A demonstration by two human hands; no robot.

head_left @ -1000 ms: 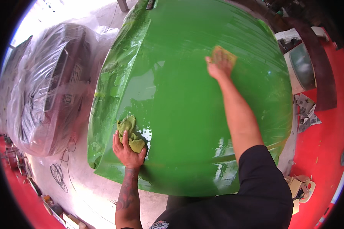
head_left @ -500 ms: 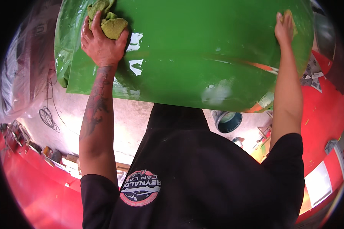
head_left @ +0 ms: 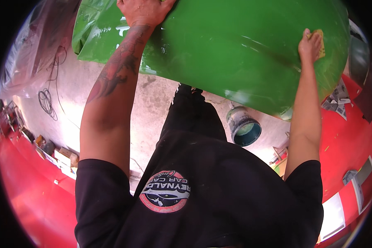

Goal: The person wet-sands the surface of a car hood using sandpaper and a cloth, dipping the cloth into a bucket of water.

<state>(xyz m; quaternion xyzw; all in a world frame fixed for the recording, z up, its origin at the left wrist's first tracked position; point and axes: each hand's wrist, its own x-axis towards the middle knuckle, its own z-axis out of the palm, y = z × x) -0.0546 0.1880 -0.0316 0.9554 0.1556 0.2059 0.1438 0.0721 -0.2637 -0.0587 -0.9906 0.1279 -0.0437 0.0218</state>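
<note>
A large, wet, glossy green car panel point(head_left: 219, 53) spreads across the upper part of the head view. My left hand point(head_left: 145, 11) presses on it at the upper edge, thumb spread to the side. Its fingertips are cut off, and so is the yellow-green towel that was under them half a second ago. On the panel's right side my right hand point(head_left: 308, 47) grips a flat yellow sponge point(head_left: 322, 43) against the surface, fingers pointing up and away from me.
A bucket point(head_left: 244, 129) with cloudy liquid stands on the concrete floor point(head_left: 153, 93) below the panel. A coiled cable point(head_left: 46, 103) lies at left, beside a plastic-covered object point(head_left: 27, 62). Newspaper sheets point(head_left: 338, 99) show at right. Boxes point(head_left: 66, 157) line the red wall point(head_left: 33, 188).
My left hand has moved up and right over the panel, taking the towel out of view. My right hand has shifted slightly down, showing more of the sponge. The whole view has tilted a little.
</note>
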